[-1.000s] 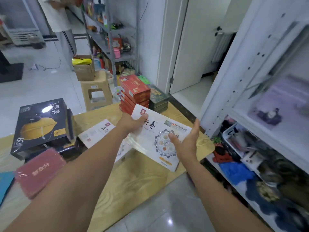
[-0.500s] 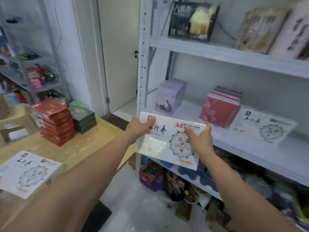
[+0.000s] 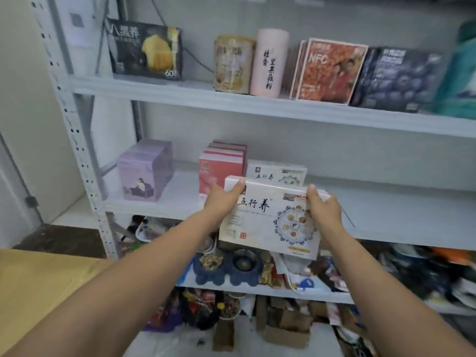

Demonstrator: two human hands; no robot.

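I hold a flat white box (image 3: pixel 265 222) with black Chinese characters and a round dish picture, tilted up in front of the middle shelf (image 3: pixel 386 217). My left hand (image 3: pixel 224 199) grips its upper left edge, thumb on the top rim. My right hand (image 3: pixel 323 208) grips its upper right edge. A matching white box (image 3: pixel 277 173) stands on the shelf just behind it, next to a stack of red and pink boxes (image 3: pixel 221 168).
A purple box (image 3: pixel 144 171) stands at the shelf's left. The upper shelf (image 3: pixel 257 104) carries a black box (image 3: pixel 145 54), tins (image 3: pixel 269 63) and more boxes (image 3: pixel 329 70). Lower shelves hold cluttered trays and bags (image 3: pixel 226 266). A wooden table corner (image 3: pixel 38 284) lies at lower left.
I turned from the wooden table to the white shelving, carrying the white box in both hands, and raised it up to the middle shelf in front of the matching box.
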